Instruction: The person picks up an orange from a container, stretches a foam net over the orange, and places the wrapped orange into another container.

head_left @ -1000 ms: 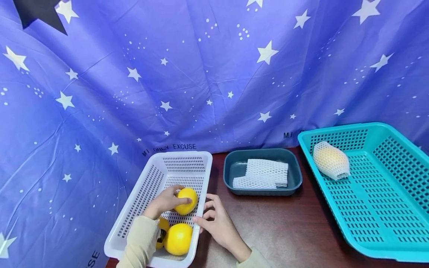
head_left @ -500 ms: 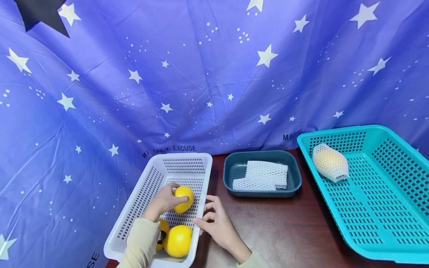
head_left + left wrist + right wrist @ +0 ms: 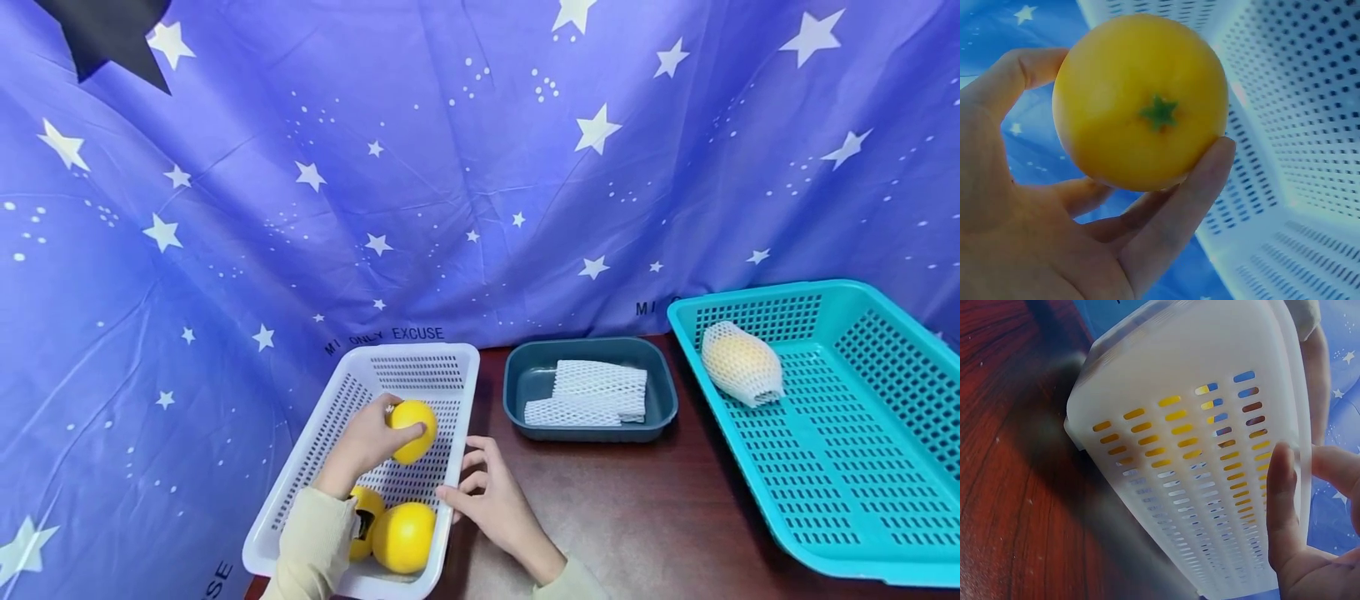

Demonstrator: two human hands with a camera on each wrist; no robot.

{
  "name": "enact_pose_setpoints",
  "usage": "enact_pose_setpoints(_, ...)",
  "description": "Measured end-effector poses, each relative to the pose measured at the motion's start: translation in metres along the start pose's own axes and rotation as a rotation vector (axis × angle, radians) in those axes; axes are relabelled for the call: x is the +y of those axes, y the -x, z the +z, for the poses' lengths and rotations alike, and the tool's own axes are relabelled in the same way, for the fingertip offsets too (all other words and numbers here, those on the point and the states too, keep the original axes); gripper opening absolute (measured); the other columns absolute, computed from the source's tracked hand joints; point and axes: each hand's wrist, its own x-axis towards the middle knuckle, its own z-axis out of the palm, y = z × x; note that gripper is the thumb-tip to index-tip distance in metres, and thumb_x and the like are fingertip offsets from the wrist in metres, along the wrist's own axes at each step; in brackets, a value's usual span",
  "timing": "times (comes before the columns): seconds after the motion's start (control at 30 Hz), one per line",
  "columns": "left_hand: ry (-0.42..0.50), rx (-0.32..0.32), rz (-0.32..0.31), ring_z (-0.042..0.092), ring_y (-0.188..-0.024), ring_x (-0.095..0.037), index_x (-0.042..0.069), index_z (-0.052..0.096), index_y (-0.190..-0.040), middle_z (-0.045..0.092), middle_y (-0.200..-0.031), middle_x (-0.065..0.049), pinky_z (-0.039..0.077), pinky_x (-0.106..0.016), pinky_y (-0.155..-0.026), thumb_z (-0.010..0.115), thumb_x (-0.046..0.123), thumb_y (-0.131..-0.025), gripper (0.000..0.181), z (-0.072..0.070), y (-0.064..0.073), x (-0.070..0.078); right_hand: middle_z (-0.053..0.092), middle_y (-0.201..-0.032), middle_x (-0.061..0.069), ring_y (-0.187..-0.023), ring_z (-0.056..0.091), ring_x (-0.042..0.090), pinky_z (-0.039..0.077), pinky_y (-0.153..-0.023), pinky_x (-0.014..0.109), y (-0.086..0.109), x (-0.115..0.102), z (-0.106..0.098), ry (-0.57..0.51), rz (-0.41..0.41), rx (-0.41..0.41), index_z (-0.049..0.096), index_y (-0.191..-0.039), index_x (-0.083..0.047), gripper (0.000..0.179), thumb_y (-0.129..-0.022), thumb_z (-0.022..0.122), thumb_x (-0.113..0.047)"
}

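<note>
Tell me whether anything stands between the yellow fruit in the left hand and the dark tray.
Yes: the white basket's right rim lies between the yellow fruit and the dark tray. The right hand grips that rim nearer the camera. Nothing else visible stands between.

three bare yellow fruits (image 3: 405, 537) are showing on the left: two are lying at the near end of one white basket (image 3: 416, 373), and one is sitting farther off in the left hand (image 3: 367, 437). one netted fruit (image 3: 741, 364) is resting at the far left of one teal basket (image 3: 817, 450) on the right. between the baskets, one dark tray (image 3: 592, 433) is holding at least two white foam nets (image 3: 600, 385), overlap hiding the exact number. two hands are showing, counting the right hand (image 3: 491, 500). one table (image 3: 637, 492) is standing before one starry curtain (image 3: 480, 167).
</note>
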Motion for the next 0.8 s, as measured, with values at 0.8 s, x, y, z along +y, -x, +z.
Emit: enact_pose_setpoints(0.8,0.136,0.049,0.157,0.065,-0.082,-0.017,0.006,0.060,-0.128,0.067,-0.110,-0.010,0.057,-0.032,-0.068,0.075,0.045,-0.084,0.060,-0.015,0.040,0.047,0.030,-0.155,0.006,-0.136,0.039,0.021,0.041,-0.110,0.042,0.005,-0.016,-0.010,0.873,-0.500,0.360,0.019,-0.158,-0.018,0.114,-0.071,0.090,-0.037)
